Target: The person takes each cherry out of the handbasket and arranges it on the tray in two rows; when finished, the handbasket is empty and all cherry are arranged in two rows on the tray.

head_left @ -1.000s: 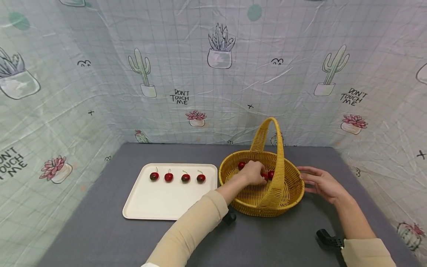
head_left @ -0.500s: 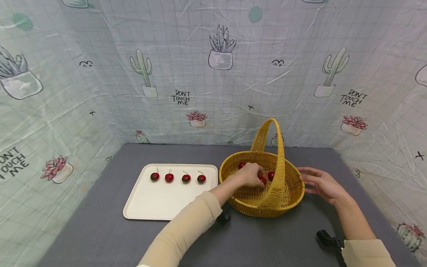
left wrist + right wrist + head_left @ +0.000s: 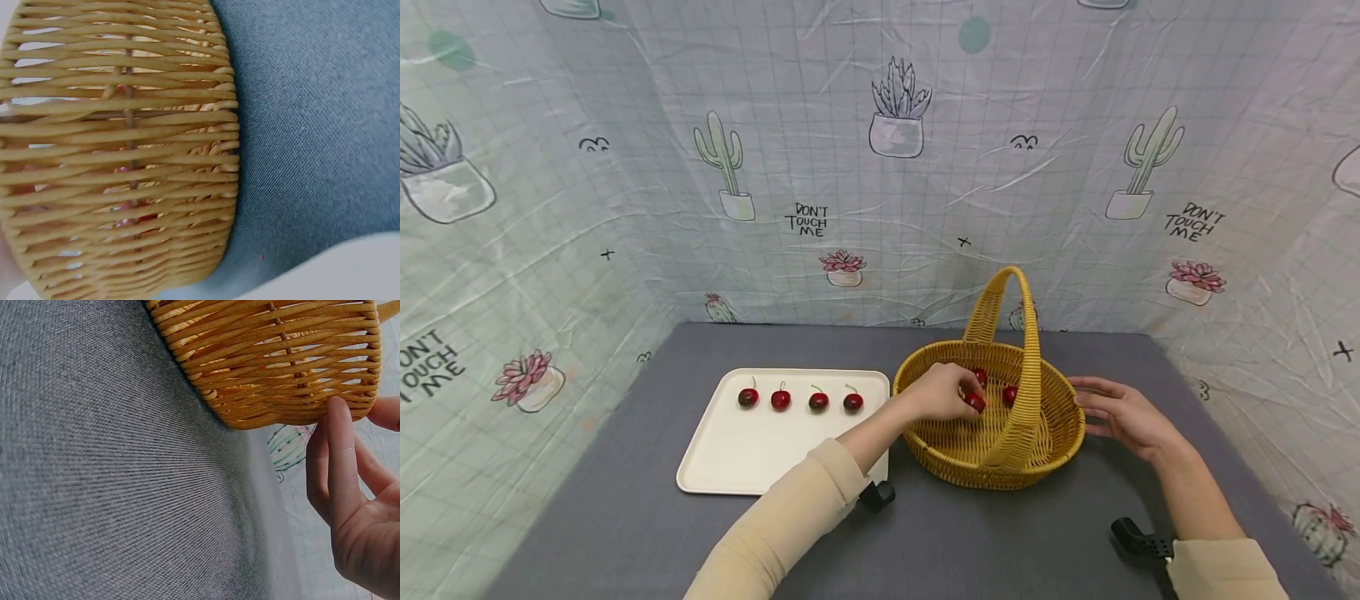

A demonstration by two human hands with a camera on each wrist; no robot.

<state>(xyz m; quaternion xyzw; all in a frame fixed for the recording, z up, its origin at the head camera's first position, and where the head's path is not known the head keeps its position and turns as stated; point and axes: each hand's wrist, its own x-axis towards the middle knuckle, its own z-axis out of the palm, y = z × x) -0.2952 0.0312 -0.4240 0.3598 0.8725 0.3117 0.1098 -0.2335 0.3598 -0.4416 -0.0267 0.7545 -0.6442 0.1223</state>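
Observation:
My left hand (image 3: pixel 942 392) reaches into a yellow wicker basket (image 3: pixel 951 472) and pinches a red cherry (image 3: pixel 974 403) between thumb and fingers. Two other cherries show in the basket, a back cherry (image 3: pixel 981 377) and a right cherry (image 3: pixel 1010 395). Part of the basket floor is hidden behind the hand. On the basket's right side, my right hand (image 3: pixel 1123 414) touches the rim and outer wall with extended fingers (image 3: pixel 341 444). In the left wrist view the basket wall (image 3: pixel 125 156) hides most of the left hand, with red showing through gaps in the weave.
Left of the basket lies a white tray (image 3: pixel 752 450), with a row of several stemmed cherries (image 3: pixel 781 400) near its far edge. The basket's tall handle (image 3: pixel 1030 358) arches over its middle. A patterned cloth (image 3: pixel 895 208) stands behind the grey table (image 3: pixel 625 500).
My left hand has moved left inside the basket with the pinched cherry, uncovering a cherry at the back. The right hand stays at the rim.

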